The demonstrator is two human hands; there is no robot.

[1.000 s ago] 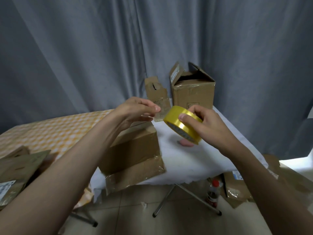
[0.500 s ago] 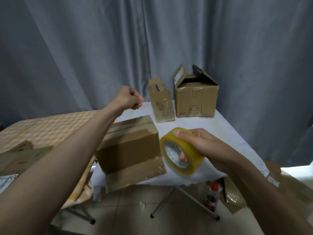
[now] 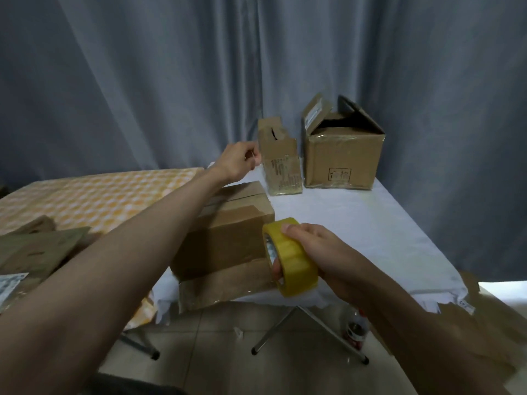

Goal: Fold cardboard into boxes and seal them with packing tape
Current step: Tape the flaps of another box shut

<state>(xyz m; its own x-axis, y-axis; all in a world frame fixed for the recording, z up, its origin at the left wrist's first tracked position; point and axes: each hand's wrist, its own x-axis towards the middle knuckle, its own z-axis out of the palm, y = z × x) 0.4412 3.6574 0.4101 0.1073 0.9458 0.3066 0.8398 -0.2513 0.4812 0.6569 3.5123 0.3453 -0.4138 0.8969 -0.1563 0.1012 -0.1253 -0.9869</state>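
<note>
A closed brown cardboard box (image 3: 228, 240) lies on the white-covered table (image 3: 370, 238), one flap hanging over the front edge. My right hand (image 3: 325, 252) grips a yellow roll of packing tape (image 3: 293, 260) at the box's front right corner. My left hand (image 3: 238, 162) is stretched out past the box's far edge, fingers curled and pinching what looks like the tape's free end. The clear strip between hand and roll is hard to make out.
A narrow torn box (image 3: 281, 163) and a larger open box (image 3: 342, 158) stand at the table's back by the grey curtain. Flattened cardboard (image 3: 34, 249) lies on an orange-checked table (image 3: 99, 201) at left. A bottle (image 3: 355, 329) stands on the floor under the table.
My hands have drawn apart. The left hand moved away over the box to its far edge, and the right hand brought the roll down to the box's front right corner.
</note>
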